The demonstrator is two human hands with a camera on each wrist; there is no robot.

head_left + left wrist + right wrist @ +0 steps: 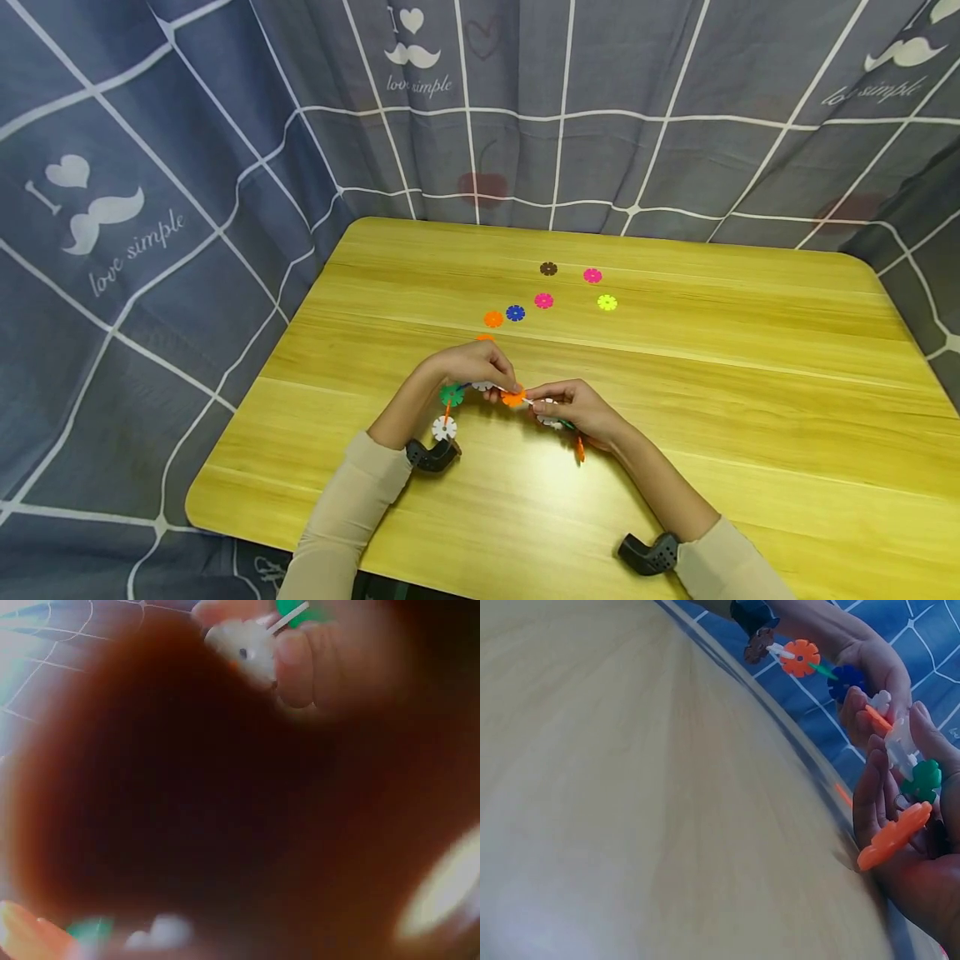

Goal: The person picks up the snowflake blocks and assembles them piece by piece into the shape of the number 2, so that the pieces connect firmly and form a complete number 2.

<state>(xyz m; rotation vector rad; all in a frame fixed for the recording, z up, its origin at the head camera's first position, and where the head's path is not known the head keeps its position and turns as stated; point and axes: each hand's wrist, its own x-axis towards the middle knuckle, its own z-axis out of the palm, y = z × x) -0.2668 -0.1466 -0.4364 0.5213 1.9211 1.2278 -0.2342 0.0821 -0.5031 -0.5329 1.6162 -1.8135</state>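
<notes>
A chain of slotted plastic discs joined edge to edge runs between both hands above the table. At its middle, my left hand (474, 365) pinches an orange disc (513, 399); a green disc (452, 395) and a white disc (445, 428) hang on that side. My right hand (583, 411) grips a white disc (549, 414) beside the orange one. Beyond it, the right wrist view shows a green disc (922, 780) and an orange disc (896, 836) by the palm. Dark blur covers most of the left wrist view, though a white disc (244, 652) shows between fingers.
Loose discs lie farther back on the wooden table (720, 383): brown (548, 268), two pink, yellow-green (607, 302), blue (515, 312) and orange (492, 319). Another orange one is partly hidden behind the left hand. A grey checked curtain (517, 158) hangs behind the table.
</notes>
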